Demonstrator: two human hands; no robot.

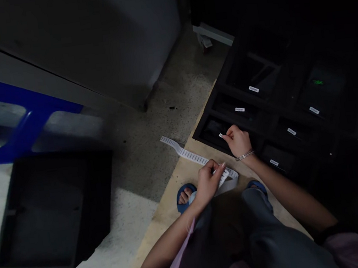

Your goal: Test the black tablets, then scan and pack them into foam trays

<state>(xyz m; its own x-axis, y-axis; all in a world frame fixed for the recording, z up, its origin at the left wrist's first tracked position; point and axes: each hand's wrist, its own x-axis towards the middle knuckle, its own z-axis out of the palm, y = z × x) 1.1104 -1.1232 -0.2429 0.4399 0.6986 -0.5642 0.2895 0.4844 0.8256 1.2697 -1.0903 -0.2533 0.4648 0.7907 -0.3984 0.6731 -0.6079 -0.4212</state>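
At the bottom of the frame, dark-trousered knees and two bare forearms were seen from above, with blue sandals set on a tan board laid on the floor. Just above the knees, at lower centre, the left hand was closed on a white label strip, which trailed from the fingers up and to the left across the board onto the speckled concrete floor. Slightly higher and to the right, the right hand, a bangle at its wrist, was pinched together on a single small white label, held at the front edge of the nearest of the black trays. More such trays, each bearing a white label, were stacked in rows toward the upper right. At lower left, well apart from both hands, an empty black tray was lying on the floor, and beyond it a blue frame was seen before a grey cabinet.
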